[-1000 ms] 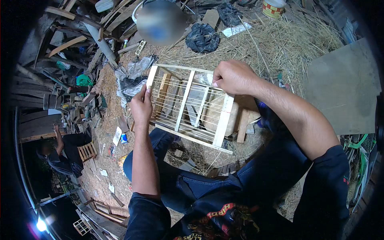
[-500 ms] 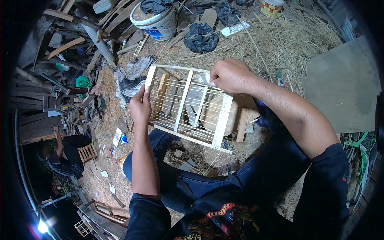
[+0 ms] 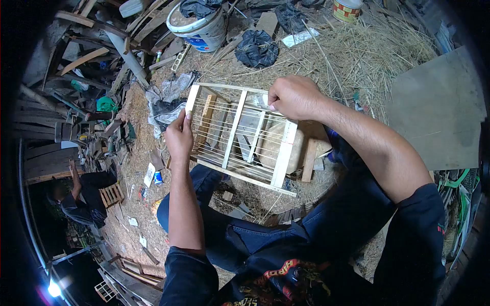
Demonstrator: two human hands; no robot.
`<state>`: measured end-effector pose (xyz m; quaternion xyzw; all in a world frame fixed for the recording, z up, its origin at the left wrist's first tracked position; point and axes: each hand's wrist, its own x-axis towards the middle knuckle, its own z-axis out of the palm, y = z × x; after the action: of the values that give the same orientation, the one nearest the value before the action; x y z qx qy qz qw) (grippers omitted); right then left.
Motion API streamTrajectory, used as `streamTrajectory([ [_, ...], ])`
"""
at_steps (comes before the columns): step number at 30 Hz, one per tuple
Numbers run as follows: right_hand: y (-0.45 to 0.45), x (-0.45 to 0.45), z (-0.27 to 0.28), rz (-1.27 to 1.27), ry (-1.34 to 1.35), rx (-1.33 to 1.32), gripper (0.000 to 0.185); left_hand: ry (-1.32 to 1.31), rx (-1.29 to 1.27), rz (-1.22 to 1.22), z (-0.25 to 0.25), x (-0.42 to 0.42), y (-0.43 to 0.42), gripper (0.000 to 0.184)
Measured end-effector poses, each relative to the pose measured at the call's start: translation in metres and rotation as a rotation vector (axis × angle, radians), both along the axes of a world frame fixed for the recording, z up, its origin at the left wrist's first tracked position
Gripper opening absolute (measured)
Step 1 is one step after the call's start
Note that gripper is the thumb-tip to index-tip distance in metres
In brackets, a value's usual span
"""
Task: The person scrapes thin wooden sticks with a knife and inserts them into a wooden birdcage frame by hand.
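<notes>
A small wooden cage of pale slats strung with thin rods is held tilted above my lap. My left hand grips its left end slat, the thumb lying on top. At the upper right corner of the cage, my right hand is closed, its fingers curled down and the thumb tip near a short inner slat. Whatever those fingers pinch is hidden by the hand. Through the rods shows a tan rounded block, with a short wood piece beside it.
A white bucket and a black plastic bag stand beyond the cage on straw. Scrap wood is piled at upper left. A grey board is at right. Another person sits at far left.
</notes>
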<state>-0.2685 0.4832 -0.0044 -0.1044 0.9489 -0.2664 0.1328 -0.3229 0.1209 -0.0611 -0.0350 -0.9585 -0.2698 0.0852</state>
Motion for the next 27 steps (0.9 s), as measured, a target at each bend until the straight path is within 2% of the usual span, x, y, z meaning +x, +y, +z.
streamTrajectory([
  [12, -0.003, -0.003, -0.005, 0.006, -0.005, -0.018, 0.008, 0.035, -0.025, 0.007, 0.015, 0.008, 0.013, 0.038],
  [15, -0.005, -0.001, -0.008, -0.016, 0.018, -0.026, 0.008, -0.022, -0.11, 0.063, 0.025, 0.012, 0.018, 0.038],
  [19, -0.006, -0.001, -0.01, -0.001, 0.069, -0.008, 0.012, 0.04, -0.029, 0.007, 0.009, 0.008, 0.005, 0.037],
  [23, -0.012, -0.001, -0.011, 0.014, 0.136, -0.004, 0.014, 0.044, -0.017, 0.002, 0.018, 0.011, 0.008, 0.035],
  [25, -0.019, -0.002, -0.014, 0.039, 0.135, 0.016, 0.015, 0.01, 0.108, -0.102, 0.028, 0.017, 0.015, 0.033],
  [26, -0.023, -0.003, -0.015, 0.024, 0.118, 0.005, 0.016, -0.108, 0.038, -0.062, 0.032, 0.017, 0.015, 0.031],
  [27, -0.025, -0.003, -0.016, 0.029, 0.124, 0.011, 0.016, -0.043, 0.002, -0.116, 0.031, 0.019, 0.017, 0.032],
])
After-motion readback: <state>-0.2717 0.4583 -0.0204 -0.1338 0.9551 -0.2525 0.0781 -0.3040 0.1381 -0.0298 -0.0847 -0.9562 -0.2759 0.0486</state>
